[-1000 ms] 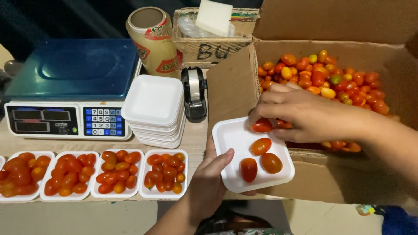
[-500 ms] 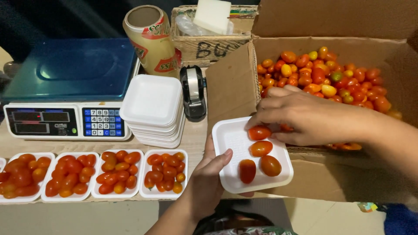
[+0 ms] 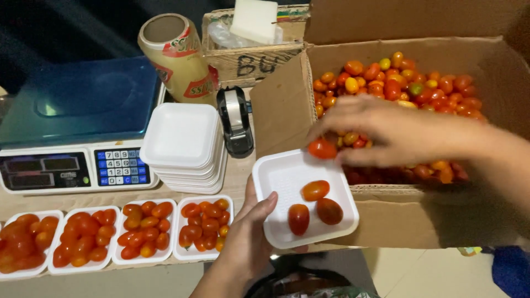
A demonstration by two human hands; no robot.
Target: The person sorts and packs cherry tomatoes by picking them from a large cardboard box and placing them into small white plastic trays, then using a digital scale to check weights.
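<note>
My left hand (image 3: 245,237) holds a white foam tray (image 3: 281,182) from below, thumb on its near-left rim. Three red cherry tomatoes (image 3: 314,205) lie in the tray. My right hand (image 3: 381,132) reaches over the tray's far edge and pinches one red tomato (image 3: 322,148) between its fingertips. Behind the hand stands a large cardboard box (image 3: 281,105) filled with red, orange and yellow cherry tomatoes (image 3: 408,80).
A stack of empty white trays (image 3: 185,144) sits on the table beside a digital scale (image 3: 77,124). Several filled tomato trays (image 3: 116,234) line the front edge. A tape dispenser (image 3: 236,120), a roll of labelled film (image 3: 178,55) and a small cardboard box (image 3: 251,52) stand behind.
My right hand has lifted from the tray's far corner toward the box edge, and holds a tomato in its fingertips. The tray in my left hand stays in place.
</note>
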